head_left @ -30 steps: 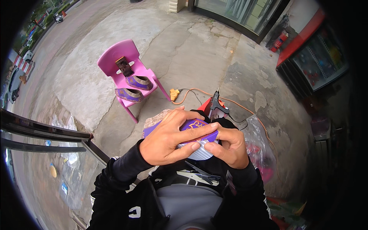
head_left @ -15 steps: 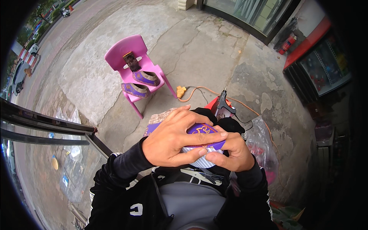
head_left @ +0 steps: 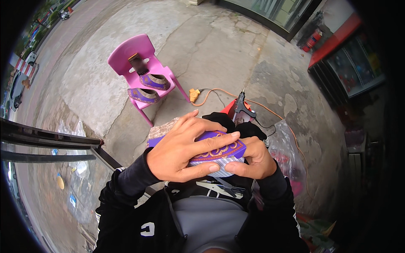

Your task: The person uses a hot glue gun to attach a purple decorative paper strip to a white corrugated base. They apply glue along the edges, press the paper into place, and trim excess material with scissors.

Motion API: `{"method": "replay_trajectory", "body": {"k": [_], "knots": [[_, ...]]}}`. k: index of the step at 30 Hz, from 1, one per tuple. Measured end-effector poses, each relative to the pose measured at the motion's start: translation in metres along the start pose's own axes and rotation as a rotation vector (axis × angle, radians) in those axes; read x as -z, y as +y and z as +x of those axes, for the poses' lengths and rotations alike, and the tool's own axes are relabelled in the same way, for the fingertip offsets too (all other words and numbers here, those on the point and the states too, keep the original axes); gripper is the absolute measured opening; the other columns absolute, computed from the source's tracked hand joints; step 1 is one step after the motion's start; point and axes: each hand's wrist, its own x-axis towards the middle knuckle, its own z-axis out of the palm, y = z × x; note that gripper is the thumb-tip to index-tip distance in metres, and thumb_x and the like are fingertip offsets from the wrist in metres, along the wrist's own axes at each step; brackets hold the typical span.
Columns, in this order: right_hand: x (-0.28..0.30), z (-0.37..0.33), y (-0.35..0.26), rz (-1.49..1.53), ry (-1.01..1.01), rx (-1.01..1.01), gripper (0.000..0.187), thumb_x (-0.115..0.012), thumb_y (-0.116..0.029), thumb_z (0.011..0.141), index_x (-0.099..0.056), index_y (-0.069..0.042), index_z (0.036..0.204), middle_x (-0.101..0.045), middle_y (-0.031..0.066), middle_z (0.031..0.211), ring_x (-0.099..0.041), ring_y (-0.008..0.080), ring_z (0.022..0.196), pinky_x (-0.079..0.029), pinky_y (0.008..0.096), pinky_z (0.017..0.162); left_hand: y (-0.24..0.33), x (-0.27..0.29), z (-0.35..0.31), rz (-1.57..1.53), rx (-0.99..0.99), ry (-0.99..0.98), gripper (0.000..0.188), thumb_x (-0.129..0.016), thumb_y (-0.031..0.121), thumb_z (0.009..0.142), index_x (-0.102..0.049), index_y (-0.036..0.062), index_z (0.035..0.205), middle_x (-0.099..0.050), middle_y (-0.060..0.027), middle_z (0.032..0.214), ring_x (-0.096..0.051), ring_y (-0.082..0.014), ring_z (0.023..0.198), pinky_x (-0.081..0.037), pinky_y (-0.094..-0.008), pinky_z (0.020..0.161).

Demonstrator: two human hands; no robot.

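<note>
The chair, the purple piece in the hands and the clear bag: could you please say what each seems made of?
The chair looks like smooth moulded plastic, given its rounded edges and sheen. The purple piece is probably matt fabric, woven or printed with gold patterning; its firm edge hints at stiffening. The bag seems thin, glossy plastic: transparent, with creased highlights.

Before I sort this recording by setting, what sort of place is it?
Outdoors, probably the concrete frontage of a small shop: a dark-framed glass front at the top, a red-and-black glass-doored cabinet on the right, and a car far left.
</note>
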Motion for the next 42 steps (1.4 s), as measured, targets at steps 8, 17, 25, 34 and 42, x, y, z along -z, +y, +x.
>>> {"method": "replay_trajectory", "body": {"k": [8,17,25,34,42], "knots": [[0.007,-0.005,0.008,0.063,-0.047,-0.067,0.028,-0.068,-0.011,0.083,-0.065,0.003,0.107,-0.067,0.0134,0.106,-0.062,0.0224,0.100,-0.045,0.0338,0.089,-0.008,0.003,-0.013,-0.041,-0.007,-0.068,0.063,-0.055,0.041,0.089,-0.047,0.0036,0.139,-0.048,-0.0211,0.129,-0.048,-0.0362,0.117,-0.030,-0.0526,0.106],[0.000,0.015,0.006,-0.062,0.055,0.020,0.015,-0.069,-0.011,0.080,-0.060,-0.003,0.090,-0.061,0.0050,0.089,-0.055,0.0183,0.085,-0.041,0.0312,0.084,0.001,0.025,-0.015,-0.221,0.267,0.134,0.057,-0.070,0.033,0.081,-0.056,-0.0008,0.125,-0.058,-0.0127,0.104,-0.055,-0.0222,0.099,-0.040,-0.0352,0.094],[-0.013,0.043,-0.006,-0.129,0.030,0.051,0.014,-0.070,-0.009,0.082,-0.058,-0.005,0.087,-0.059,0.0028,0.079,-0.054,0.0131,0.073,-0.043,0.0276,0.070,0.011,0.040,-0.023,-0.410,0.412,0.222,0.029,-0.069,0.018,0.089,-0.060,0.0006,0.109,-0.063,-0.0049,0.096,-0.059,-0.0112,0.087,-0.047,-0.0276,0.080],[-0.032,0.041,0.008,-0.004,0.104,-0.006,0.016,-0.069,-0.006,0.084,-0.056,-0.003,0.092,-0.058,0.0023,0.079,-0.056,0.0077,0.070,-0.045,0.0236,0.064,0.012,0.024,-0.026,-0.346,0.547,0.300,0.031,-0.068,0.016,0.082,-0.056,0.0011,0.107,-0.056,-0.0032,0.100,-0.052,-0.0114,0.093,-0.041,-0.0266,0.085],[-0.031,0.037,0.015,0.080,0.154,-0.035,0.019,-0.070,-0.006,0.084,-0.054,-0.003,0.095,-0.057,0.0021,0.082,-0.054,0.0067,0.071,-0.044,0.0236,0.064,-0.005,0.009,-0.032,-0.127,0.275,0.272,0.072,-0.077,0.039,0.077,-0.048,0.0007,0.131,-0.052,-0.0105,0.110,-0.051,-0.0203,0.103,-0.040,-0.0313,0.092]]}}
